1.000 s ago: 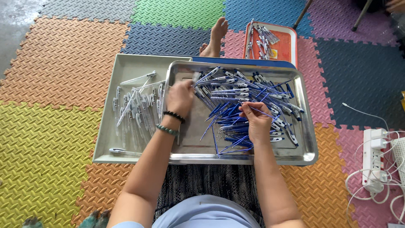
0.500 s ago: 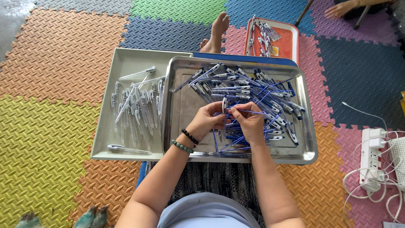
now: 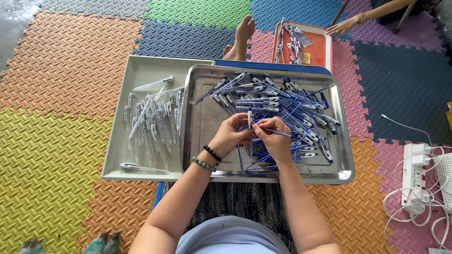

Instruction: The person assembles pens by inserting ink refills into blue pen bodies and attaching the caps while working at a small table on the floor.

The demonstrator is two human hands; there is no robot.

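left hand [image 3: 230,136] — fingers pinch pen barrel [image 3: 249,119] | right hand [image 3: 275,136] — pinches blue refill [image 3: 278,133] at barrel | over steel tray [image 3: 200,136]

One head cam, looks straight down, close over metal tray [image 3: 200,136] & foam mats [image 3: 56,155].

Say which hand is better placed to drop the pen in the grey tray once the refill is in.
Left, probably. The left hand pinches the pen barrel and is nearer the grey tray. The right hand holds the blue refill, farther from that tray.
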